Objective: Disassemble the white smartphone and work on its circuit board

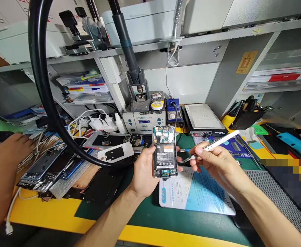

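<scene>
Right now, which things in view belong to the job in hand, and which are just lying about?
In use:
opened phone, in the left hand
tweezers, in the right hand

Apparently just lying about:
white panel
round tin
white plug

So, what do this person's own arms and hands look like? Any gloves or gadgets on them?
Both are ordinary and bare: the five-fingered left hand and right hand wear no gloves. No sleeve, watch or cable shows on the left forearm or right forearm. I see no rings, though some fingers are hidden.
</scene>
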`<state>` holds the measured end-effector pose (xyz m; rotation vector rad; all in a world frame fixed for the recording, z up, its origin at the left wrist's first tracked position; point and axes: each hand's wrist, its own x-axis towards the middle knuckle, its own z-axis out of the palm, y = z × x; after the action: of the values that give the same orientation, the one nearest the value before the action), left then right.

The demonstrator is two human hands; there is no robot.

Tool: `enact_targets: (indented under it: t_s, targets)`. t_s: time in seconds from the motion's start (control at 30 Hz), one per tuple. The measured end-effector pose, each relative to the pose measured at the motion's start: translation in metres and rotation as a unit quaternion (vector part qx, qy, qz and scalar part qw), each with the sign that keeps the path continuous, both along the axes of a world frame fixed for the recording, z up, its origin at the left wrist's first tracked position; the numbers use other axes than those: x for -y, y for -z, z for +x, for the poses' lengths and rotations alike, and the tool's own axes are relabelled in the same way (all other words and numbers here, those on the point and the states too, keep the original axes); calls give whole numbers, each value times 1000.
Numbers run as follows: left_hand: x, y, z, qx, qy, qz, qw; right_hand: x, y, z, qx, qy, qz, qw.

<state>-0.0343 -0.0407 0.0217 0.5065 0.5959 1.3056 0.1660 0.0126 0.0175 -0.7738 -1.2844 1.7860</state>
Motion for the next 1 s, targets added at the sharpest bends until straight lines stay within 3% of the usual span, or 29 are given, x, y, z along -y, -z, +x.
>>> enact_targets:
  t_s: [0.23,0.37,0.47,0.6,0.67,0.87,1.0]
  targets:
    - [2,-1,2,-8,-6,7,1000,0,0,-2,-8,40,24,999]
    - [1,-1,5,14,-16,-17,1000,9,2,-8,48,104,121,986]
    - [0,0,7,40,-14,-14,999,19,10,-17,122,154,269,943]
    - [0,4,9,50,-27,-4,998,29,23,-29,182,193,467,844]
    - [2,5,10,39,-26,1,999,31,25,-33,181,199,528,805]
    - [7,9,17,7,-58,14,998,31,19,-35,194,209,573,768]
    - [9,12,17,-14,-62,47,997,32,21,-35,211,198,575,765]
